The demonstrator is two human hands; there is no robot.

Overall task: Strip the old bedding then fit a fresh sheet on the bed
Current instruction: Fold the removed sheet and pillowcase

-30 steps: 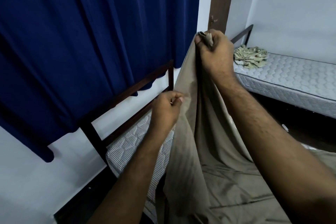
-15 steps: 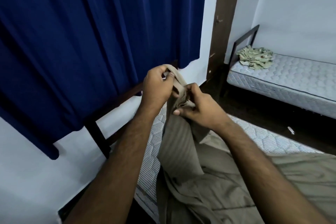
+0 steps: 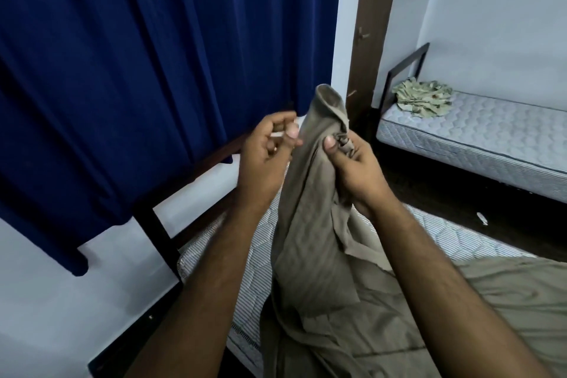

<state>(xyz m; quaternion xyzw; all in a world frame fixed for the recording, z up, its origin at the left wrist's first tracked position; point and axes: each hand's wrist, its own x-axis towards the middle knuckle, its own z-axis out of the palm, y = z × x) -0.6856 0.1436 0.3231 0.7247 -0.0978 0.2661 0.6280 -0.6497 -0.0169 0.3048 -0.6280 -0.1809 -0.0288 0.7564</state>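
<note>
**Sheet corner held above mattress**

Right hand [image 3: 356,169]: thumb and fingers [image 3: 330,144] pinch a bunched corner of the tan sheet [image 3: 310,224]. Left hand [image 3: 267,150]: fingers loosely curled just beside the sheet; contact unclear. Sheet trails onto the striped mattress [image 3: 214,242]. Beds: two. No legible writing.

Two bare forearms are seen, uncovered from the lower edge of the view to the wrists; no sleeve, watch or ring is visible. Dark hair is borne along both. The left hand [image 3: 267,144] and right hand [image 3: 352,166] are ungloved, with short nails.
</note>
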